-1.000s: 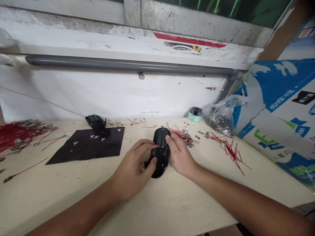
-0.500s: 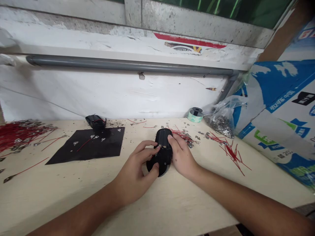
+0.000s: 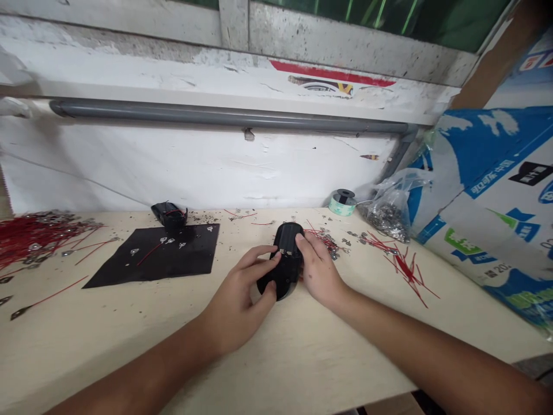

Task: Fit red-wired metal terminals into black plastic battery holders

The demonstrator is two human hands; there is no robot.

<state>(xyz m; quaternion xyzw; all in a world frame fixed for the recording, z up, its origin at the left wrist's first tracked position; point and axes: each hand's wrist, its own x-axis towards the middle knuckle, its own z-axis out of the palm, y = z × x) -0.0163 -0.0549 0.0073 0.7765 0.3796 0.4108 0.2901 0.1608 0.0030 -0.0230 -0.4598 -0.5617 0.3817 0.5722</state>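
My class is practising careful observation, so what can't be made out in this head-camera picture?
- Black case, underside: head view, faces away from the camera.
- Right hand, some fingertips: head view, behind the case.
- Red wires, whole pile: head view, cut by the left edge.
- Box, smallest print: head view, too small.

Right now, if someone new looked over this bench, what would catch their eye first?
Probably the big tangle of red wires at the far left of the table, bright against the pale top. Next, the large blue and white box along the right side. Then the rounded black casing in the middle, held between the left hand and the right hand.
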